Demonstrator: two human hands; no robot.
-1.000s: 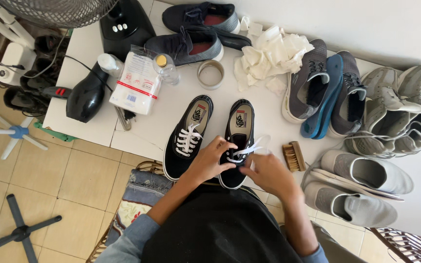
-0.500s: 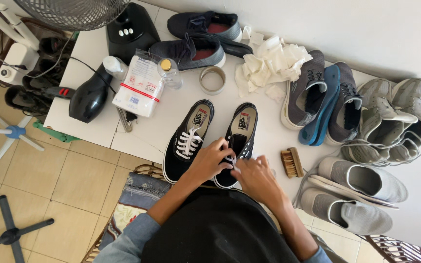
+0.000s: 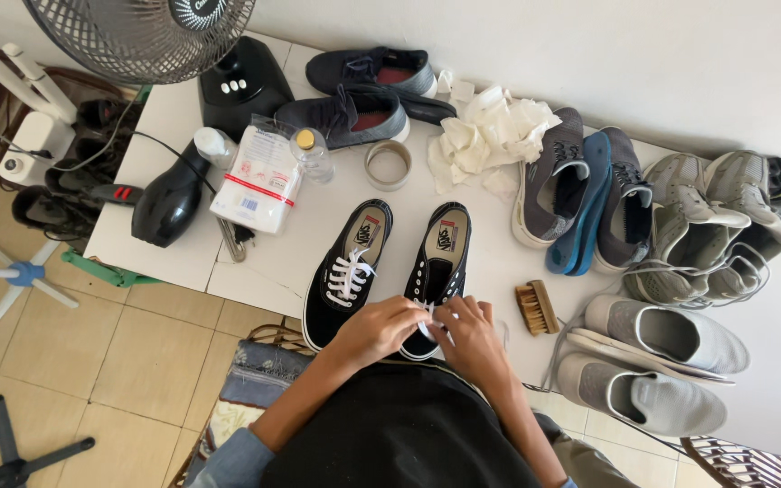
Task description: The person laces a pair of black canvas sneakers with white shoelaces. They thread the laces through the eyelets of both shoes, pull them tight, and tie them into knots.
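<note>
Matt black canvas sneaker [image 3: 440,271] with white cloth lace [image 3: 427,318], glossy black plastic hairdryer [image 3: 169,199], wooden bristly brush [image 3: 536,307].

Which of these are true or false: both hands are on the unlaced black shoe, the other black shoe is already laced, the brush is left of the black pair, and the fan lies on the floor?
1. Both the left hand and right hand are at the unlaced black shoe, pinching a white lace. True.
2. The other black shoe has white laces in. True.
3. The brush lies left of the black pair. False: it lies to their right.
4. The fan lies on the floor. False: its base stands on the white table.
</note>
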